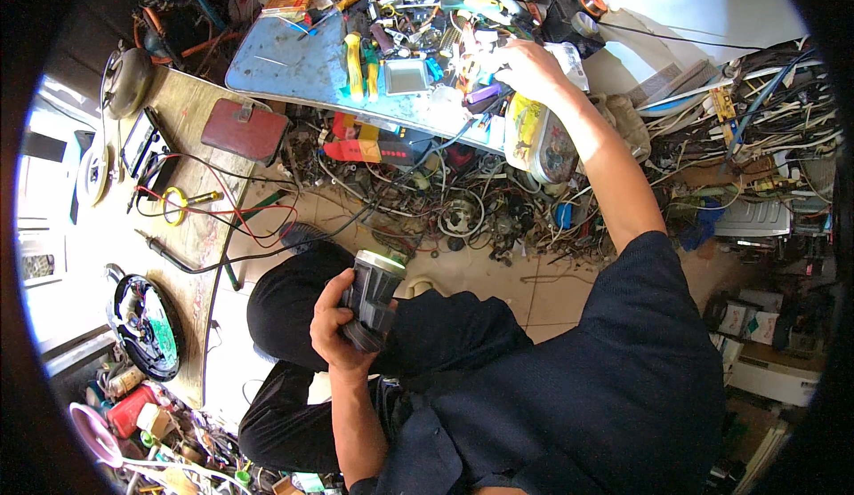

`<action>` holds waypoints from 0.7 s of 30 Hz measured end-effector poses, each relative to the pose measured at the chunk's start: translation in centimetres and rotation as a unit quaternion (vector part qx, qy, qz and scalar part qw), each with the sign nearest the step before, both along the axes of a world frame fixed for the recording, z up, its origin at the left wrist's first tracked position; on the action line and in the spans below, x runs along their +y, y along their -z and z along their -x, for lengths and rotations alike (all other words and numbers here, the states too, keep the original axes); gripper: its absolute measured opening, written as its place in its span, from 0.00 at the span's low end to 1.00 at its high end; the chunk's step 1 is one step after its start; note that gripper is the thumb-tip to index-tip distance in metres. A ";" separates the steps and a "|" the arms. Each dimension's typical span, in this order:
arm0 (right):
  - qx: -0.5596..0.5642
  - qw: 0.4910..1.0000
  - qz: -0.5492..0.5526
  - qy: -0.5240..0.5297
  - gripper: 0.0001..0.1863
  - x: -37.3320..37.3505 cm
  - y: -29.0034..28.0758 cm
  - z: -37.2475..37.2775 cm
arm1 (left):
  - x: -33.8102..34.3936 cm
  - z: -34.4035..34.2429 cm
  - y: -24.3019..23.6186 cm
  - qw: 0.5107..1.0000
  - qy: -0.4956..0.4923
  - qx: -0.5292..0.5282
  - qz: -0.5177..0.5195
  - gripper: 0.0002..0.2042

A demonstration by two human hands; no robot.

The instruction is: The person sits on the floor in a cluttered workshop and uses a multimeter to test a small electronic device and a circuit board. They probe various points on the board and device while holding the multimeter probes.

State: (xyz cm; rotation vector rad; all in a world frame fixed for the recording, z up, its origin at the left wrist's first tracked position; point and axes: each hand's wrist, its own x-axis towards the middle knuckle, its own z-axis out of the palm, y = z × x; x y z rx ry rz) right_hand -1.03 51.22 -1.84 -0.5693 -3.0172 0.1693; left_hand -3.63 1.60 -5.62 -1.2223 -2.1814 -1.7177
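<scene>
My left hand (334,328) is wrapped round a black, ribbed flashlight-like body (371,297) with a pale round rim at its top, held above my lap. My right hand (532,70) reaches out over the cluttered blue table (280,59), its fingers bent down among small parts. Glare washes out the fingertips, so I cannot tell whether they hold anything. Close to that hand lie a purple cylinder (484,94) and a plastic tub with a yellow label (527,126). Farther left on the table are yellow-and-green-handled tools (354,61) and a small grey-framed square tray (406,77).
A wooden bench (197,295) on the left carries a red-brown case (245,130), a roll of yellow tape (174,206), a soldering iron (160,248) and an opened round device (145,326). Tangled cables (756,130) and scrap heap up beneath the table and at right.
</scene>
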 end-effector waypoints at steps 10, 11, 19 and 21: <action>0.022 0.996 0.088 0.003 0.11 0.6 0.3 -0.9 | 0.6 0.1 0.2 1.000 0.007 -0.016 -0.011 0.34; 0.019 0.995 0.095 0.025 0.12 0.4 0.1 -0.9 | 0.7 0.1 0.2 1.000 0.009 -0.018 -0.012 0.34; 0.062 0.989 0.126 0.057 0.26 -0.4 0.7 -0.6 | 0.9 0.1 -0.1 1.000 0.009 -0.016 -0.007 0.34; 0.059 0.992 0.096 0.056 0.28 -0.7 0.7 -0.4 | 0.9 0.1 -0.2 1.000 0.009 -0.014 -0.010 0.34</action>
